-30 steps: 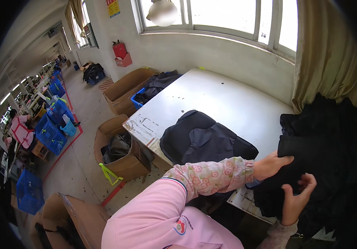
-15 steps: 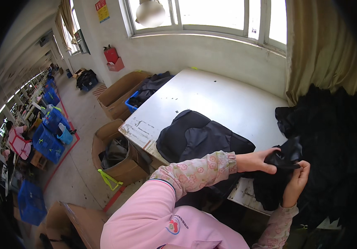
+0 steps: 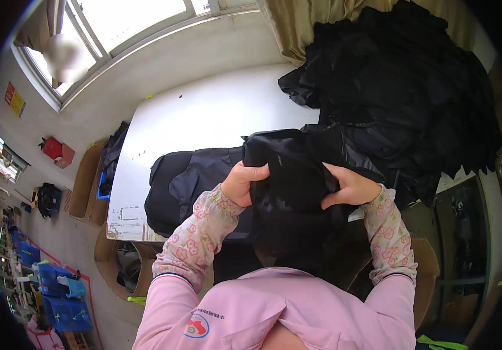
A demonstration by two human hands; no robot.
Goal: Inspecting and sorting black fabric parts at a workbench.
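Note:
A black fabric piece (image 3: 295,175), with a small light mark on it, is spread between my two hands in front of my chest. My left hand (image 3: 243,183) pinches its left edge, thumb on top and fingers mostly hidden. On the other side my right hand (image 3: 351,188) grips the cloth, its thumb lying over the front and its fingers under the fabric. The lower part of the piece hangs over the table's front edge. To the left lies a flat, padded-looking black cover (image 3: 184,186), partly beneath my left forearm.
A large heap of black fabric pieces (image 3: 403,93) covers the right side of the white table (image 3: 216,111). Cardboard boxes (image 3: 90,184) stand along the table's left side, one with dark cloth inside. Beyond the aisle are blue crates (image 3: 67,312). A window and curtain line the back wall.
My view has swung right. Both hands have moved from the heap's edge to in front of my chest, spread further apart, with the black fabric now opened out between them.

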